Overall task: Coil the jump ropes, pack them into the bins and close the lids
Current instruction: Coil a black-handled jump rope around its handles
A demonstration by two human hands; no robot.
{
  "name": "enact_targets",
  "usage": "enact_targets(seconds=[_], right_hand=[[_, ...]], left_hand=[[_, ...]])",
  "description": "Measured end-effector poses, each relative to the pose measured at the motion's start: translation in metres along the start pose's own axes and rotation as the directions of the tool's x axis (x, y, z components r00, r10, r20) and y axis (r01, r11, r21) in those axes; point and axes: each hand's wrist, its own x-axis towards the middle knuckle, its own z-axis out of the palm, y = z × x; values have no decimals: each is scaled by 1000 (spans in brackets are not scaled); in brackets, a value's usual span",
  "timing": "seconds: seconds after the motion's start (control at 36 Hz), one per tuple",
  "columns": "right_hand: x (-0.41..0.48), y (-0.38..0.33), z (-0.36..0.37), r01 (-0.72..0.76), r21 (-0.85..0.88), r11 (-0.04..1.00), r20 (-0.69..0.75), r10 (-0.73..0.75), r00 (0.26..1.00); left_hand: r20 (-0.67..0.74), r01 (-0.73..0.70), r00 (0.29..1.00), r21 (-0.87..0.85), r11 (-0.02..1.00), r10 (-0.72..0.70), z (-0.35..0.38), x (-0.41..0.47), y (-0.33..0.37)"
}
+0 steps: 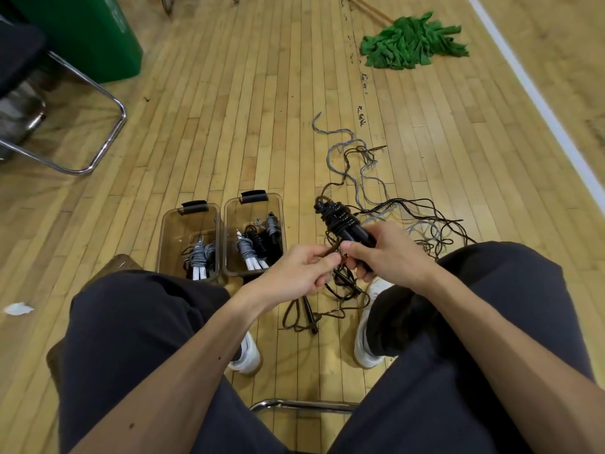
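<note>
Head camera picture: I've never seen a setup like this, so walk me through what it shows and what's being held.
There is no machine here. A seated person wears one camera on the head, looking down past their knees at a wooden gym floor. The right hand grips a black jump rope, its cord wound round the handles. The left hand pinches a brownish cord beside it. On the floor stand two clear bins, the left bin and the right bin, both without lids on and holding coiled ropes. More loose ropes lie tangled to the right, and a green mop lies farther off.
</note>
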Motion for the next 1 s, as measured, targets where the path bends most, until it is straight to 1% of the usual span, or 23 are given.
enact_targets(seconds=[0.06, 0.19, 0.31, 0.39, 0.47, 0.61, 0.67, 0.78, 0.89, 1.0], right_hand=[[1, 2, 1, 2, -50, 999, -17, -2, 1000], [6, 5, 3, -49, -58, 997, -32, 47, 998], [11, 8, 3, -89, -82, 993, -54, 84, 995], [12, 9, 4, -118, -103, 988, -61, 112, 992], [12, 9, 8, -150, -129, 980, -38, 146, 989], [12, 4, 9, -209, -168, 963, 9, 214, 977], [10, 2, 9, -251, -183, 951, 55, 265, 963], [5, -2, 10, -293, -281, 914, 149, 343, 927], [2, -2, 9, -292, -325, 900, 248, 379, 892], [0, -2, 8, -300, -325, 897, 323, 403, 856]], left_hand=[[-9, -5, 1000, 63, 998, 5, 0, -1, 1], [-34, 5, 999, 278, 961, 5, -1, -4, 6], [-76, -32, 994, 515, 857, 83, -5, -11, 7], [-109, -39, 984, 631, 775, 138, -9, -16, 8], [-125, -34, 976, 718, 695, 177, -11, -20, 9], [-129, -45, 960, 806, 590, 250, -14, -21, 7], [-110, -61, 955, 836, 545, 276, -16, -23, 8], [-50, -128, 942, 862, 491, 333, -23, -25, 8], [43, -238, 892, 892, 385, 451, -25, -23, 6], [97, -330, 808, 891, 311, 581, -23, -21, 3]])
